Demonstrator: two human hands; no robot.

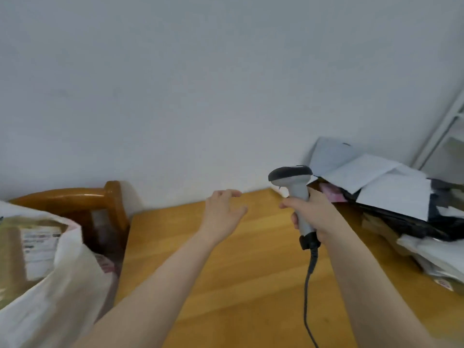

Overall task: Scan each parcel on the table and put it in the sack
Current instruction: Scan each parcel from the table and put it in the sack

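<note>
My right hand grips a grey handheld barcode scanner upright, its dark head turned left and its cable hanging down over the wooden table. My left hand hovers over the table's middle, empty, fingers spread. A heap of parcels in white, grey and black mailers lies at the table's right, just behind the scanner. A white sack stands open at the lower left, off the table's left edge, with a cardboard parcel bearing a label inside it.
A wooden chair back stands behind the sack at the left. A plain white wall closes off the table's far edge. A white shelf frame rises at the far right.
</note>
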